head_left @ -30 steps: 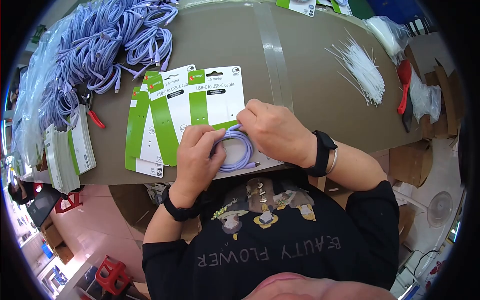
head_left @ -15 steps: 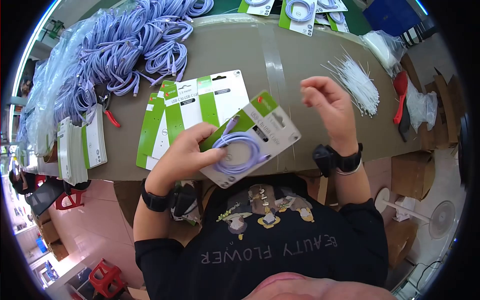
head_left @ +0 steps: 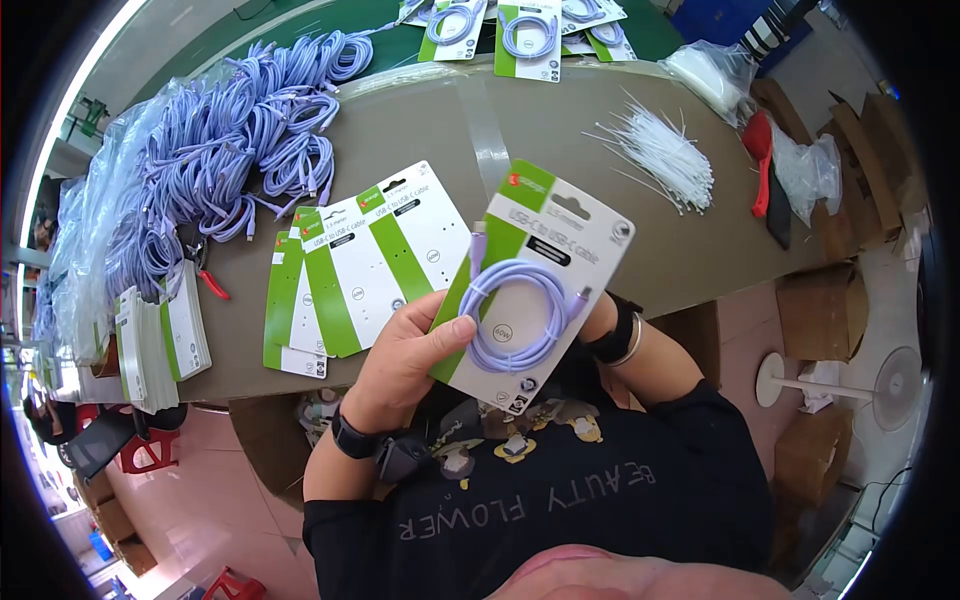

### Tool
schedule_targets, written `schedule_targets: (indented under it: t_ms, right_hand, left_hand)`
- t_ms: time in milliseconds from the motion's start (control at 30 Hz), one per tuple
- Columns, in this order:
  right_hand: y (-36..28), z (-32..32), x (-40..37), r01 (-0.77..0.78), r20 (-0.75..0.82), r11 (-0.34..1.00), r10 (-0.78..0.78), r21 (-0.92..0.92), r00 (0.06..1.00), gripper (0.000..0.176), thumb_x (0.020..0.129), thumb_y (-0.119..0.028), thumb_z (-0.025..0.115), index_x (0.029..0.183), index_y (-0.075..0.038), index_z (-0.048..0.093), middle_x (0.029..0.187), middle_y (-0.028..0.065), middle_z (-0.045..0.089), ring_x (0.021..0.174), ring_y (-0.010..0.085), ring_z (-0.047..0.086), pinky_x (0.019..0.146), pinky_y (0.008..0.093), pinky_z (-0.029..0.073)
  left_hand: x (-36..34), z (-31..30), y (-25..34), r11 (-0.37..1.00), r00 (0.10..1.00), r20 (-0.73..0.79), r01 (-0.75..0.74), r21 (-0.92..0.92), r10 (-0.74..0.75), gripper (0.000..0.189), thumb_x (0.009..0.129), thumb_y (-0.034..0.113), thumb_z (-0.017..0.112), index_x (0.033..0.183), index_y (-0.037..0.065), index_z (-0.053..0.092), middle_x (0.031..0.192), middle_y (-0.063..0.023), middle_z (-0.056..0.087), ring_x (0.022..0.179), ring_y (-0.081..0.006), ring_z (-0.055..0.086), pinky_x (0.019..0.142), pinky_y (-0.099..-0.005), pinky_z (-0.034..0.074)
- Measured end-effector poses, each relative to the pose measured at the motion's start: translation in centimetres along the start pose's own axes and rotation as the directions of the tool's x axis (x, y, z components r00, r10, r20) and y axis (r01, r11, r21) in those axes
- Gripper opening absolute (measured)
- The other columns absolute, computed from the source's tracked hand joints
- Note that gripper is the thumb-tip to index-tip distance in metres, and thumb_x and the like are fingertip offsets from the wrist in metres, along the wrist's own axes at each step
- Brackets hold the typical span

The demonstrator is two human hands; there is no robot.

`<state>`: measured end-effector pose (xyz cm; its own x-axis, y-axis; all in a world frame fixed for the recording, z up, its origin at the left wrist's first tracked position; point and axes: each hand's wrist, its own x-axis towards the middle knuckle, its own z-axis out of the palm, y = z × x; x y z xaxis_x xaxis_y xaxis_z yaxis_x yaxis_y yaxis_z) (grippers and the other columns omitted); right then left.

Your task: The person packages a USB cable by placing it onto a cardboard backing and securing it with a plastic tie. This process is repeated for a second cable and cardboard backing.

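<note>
My left hand (head_left: 400,350) grips the lower left edge of a white and green USB-C cable card (head_left: 585,235), thumb on its front. A coiled lavender cable (head_left: 516,271) lies on the card's face, one plug up at the left and the other at the right. My right hand (head_left: 598,318) is behind the card's right side, its fingers hidden. Beyond my left hand, several cards without cables (head_left: 430,225) lie overlapping on the table (head_left: 540,130).
A heap of lavender cables (head_left: 215,140) fills the far left. Red-handled cutters (head_left: 212,284) and upright card stacks (head_left: 145,350) are nearer. White zip ties (head_left: 665,160) lie right, beside a red-and-black tool (head_left: 760,150). Carded cables (head_left: 528,62) lie at the back.
My right hand has come down from beside the zip ties to behind the card. The card has turned more upright and faces the camera, still in my left hand. The view has shifted a little.
</note>
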<state>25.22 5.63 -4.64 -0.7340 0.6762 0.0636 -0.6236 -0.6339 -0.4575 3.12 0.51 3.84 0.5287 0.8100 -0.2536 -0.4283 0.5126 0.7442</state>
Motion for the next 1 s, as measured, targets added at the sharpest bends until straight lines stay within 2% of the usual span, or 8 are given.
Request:
schedule_targets:
  t_ms: [200,267,300,467,567,700,800,1000]
  right_hand:
    - [-0.8,1.9,0.8,0.086,-0.218,0.947,-0.158,-0.309,0.963,0.048,0.095,-0.028,0.053,0.132,0.0,0.046,0.127,0.0174,0.055,0.112,0.0255,0.058,0.093,0.0356,0.05]
    - [-3.0,3.9,1.6,0.105,-0.076,0.317,-0.51,-0.943,0.857,0.051,0.091,-0.027,0.06,0.131,0.001,0.046,0.126,0.0187,0.055,0.112,0.0271,0.058,0.09,0.0365,0.05]
    - [-3.8,4.7,2.0,0.02,0.095,-0.133,-0.594,-0.991,0.799,0.053,0.089,-0.027,0.064,0.131,0.001,0.047,0.125,0.0194,0.055,0.111,0.0279,0.058,0.089,0.0369,0.05]
    - [-3.6,6.8,0.9,0.118,0.449,-0.493,-0.633,-0.862,0.63,0.064,0.08,-0.029,0.074,0.13,0.0,0.047,0.126,0.0173,0.055,0.114,0.0306,0.056,0.098,0.0444,0.043]
    - [-2.0,10.3,1.4,0.022,0.418,-0.711,-0.388,-0.703,0.822,0.073,0.073,-0.035,0.079,0.129,-0.003,0.047,0.126,0.0116,0.056,0.119,0.0312,0.053,0.109,0.053,0.027]
    - [-1.2,9.4,1.5,0.031,0.401,-0.654,-0.425,-0.756,0.811,0.083,0.066,-0.04,0.082,0.131,-0.004,0.044,0.129,0.0087,0.055,0.125,0.0307,0.048,0.112,0.0582,0.013]
    - [-1.0,8.6,1.3,0.035,0.365,-0.612,-0.423,-0.79,0.829,0.089,0.064,-0.042,0.082,0.134,-0.003,0.042,0.129,0.0083,0.055,0.126,0.0288,0.048,0.112,0.0585,0.015]
    - [-1.8,7.9,1.3,0.047,0.343,-0.588,-0.404,-0.808,0.848,0.085,0.066,-0.042,0.081,0.133,-0.004,0.044,0.125,0.0067,0.057,0.125,0.026,0.049,0.112,0.0591,0.014]
  left_hand:
    - [-0.1,0.1,-1.2,0.971,0.977,-0.077,-0.184,0.15,0.197,0.039,0.089,0.014,0.065,0.124,0.0,0.054,0.11,-0.0053,0.063,0.095,-0.0103,0.059,0.085,-0.0261,0.047]
    - [0.4,-0.1,-1.0,0.952,0.952,-0.112,-0.268,0.145,0.285,0.039,0.089,0.013,0.065,0.125,0.0,0.053,0.112,-0.0062,0.063,0.097,-0.011,0.059,0.086,-0.0272,0.047]
    - [0.8,-0.1,-0.9,0.95,0.951,-0.107,-0.273,0.152,0.29,0.039,0.089,0.013,0.065,0.125,0.0,0.053,0.112,-0.0062,0.063,0.097,-0.011,0.059,0.086,-0.0272,0.047]
    - [1.8,-0.6,-1.7,0.925,0.884,-0.273,-0.369,0.095,0.38,0.042,0.088,0.012,0.067,0.126,0.001,0.051,0.115,-0.0078,0.061,0.101,-0.0129,0.059,0.089,-0.0297,0.047]
    - [2.1,-0.7,-2.1,0.907,0.873,-0.253,-0.384,0.173,0.417,0.043,0.088,0.012,0.066,0.126,0.001,0.05,0.117,-0.0083,0.06,0.102,-0.0135,0.058,0.089,-0.03,0.047]
    - [2.0,-0.3,-1.8,0.868,0.87,-0.265,-0.292,0.402,0.415,0.039,0.089,0.01,0.063,0.124,-0.001,0.05,0.114,-0.0079,0.06,0.099,-0.0124,0.057,0.087,-0.0275,0.047]
    - [1.9,-1.2,-1.9,0.746,0.866,-0.213,-0.236,0.623,0.452,0.033,0.089,0.009,0.06,0.119,-0.003,0.052,0.108,-0.007,0.061,0.094,-0.0111,0.056,0.085,-0.0259,0.046]
    - [2.4,-1.8,-2.6,0.808,0.864,-0.25,-0.255,0.531,0.436,0.03,0.086,0.009,0.061,0.113,-0.003,0.056,0.1,-0.0061,0.062,0.09,-0.0106,0.055,0.081,-0.0259,0.046]
